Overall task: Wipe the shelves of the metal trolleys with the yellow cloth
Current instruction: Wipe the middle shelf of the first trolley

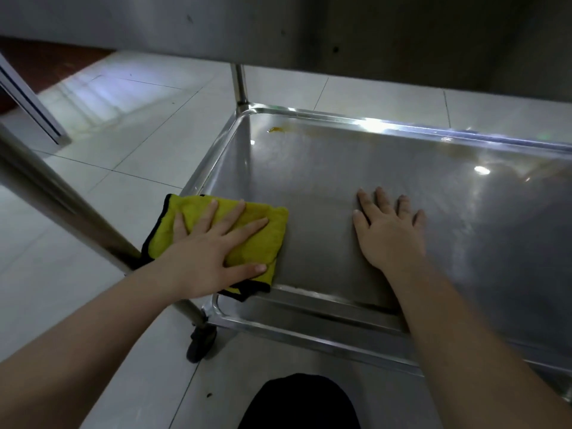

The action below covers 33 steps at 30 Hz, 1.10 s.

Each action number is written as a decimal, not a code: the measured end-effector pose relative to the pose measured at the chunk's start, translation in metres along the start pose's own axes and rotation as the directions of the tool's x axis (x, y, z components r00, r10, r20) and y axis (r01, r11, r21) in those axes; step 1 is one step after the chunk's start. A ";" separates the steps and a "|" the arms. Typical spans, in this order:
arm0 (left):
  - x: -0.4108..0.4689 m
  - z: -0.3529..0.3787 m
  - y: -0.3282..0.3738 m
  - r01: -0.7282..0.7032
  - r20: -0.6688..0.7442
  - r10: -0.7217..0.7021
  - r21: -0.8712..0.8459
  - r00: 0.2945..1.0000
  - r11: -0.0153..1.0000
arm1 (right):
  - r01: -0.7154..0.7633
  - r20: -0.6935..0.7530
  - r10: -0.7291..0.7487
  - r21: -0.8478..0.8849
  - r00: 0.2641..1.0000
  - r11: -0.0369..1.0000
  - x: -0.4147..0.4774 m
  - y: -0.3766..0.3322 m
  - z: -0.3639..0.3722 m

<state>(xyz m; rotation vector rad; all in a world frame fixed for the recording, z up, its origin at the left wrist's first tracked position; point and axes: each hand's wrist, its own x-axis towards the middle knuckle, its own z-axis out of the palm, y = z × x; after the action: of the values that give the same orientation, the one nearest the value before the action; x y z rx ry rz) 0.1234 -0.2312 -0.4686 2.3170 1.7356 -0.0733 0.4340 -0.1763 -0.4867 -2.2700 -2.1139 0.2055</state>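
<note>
The left hand (213, 252) lay flat, fingers spread, pressing the yellow cloth (247, 243) onto the near-left corner of the trolley's bottom shelf (340, 181), the right hand (390, 233) open and empty beside it, while an orange stain (275, 129) at the far edge suggested most wiping remained.

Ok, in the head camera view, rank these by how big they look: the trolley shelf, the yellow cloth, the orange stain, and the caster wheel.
1. trolley shelf
2. yellow cloth
3. caster wheel
4. orange stain

The wheel is nearer the camera, so its lead over the stain is less sure.
</note>
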 end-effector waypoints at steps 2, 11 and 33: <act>0.023 -0.007 -0.002 -0.003 0.028 0.003 -0.008 1.000 1.000 | 0.010 0.006 -0.010 -0.008 1.000 1.000 0.001 0.001 -0.001; 0.176 -0.036 0.002 0.101 -0.055 -0.099 0.029 0.994 0.994 | 0.018 0.006 -0.018 -0.016 1.000 1.000 0.003 0.001 -0.002; 0.274 -0.025 0.158 0.016 -0.063 -0.015 0.013 0.998 1.000 | 0.008 0.027 -0.006 -0.051 1.000 0.999 0.017 0.103 -0.013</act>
<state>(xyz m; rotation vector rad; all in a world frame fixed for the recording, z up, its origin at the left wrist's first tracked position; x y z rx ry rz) 0.3513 -0.0096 -0.4694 2.3394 1.7884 -0.0151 0.5390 -0.1666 -0.4870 -2.3002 -2.1646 0.1843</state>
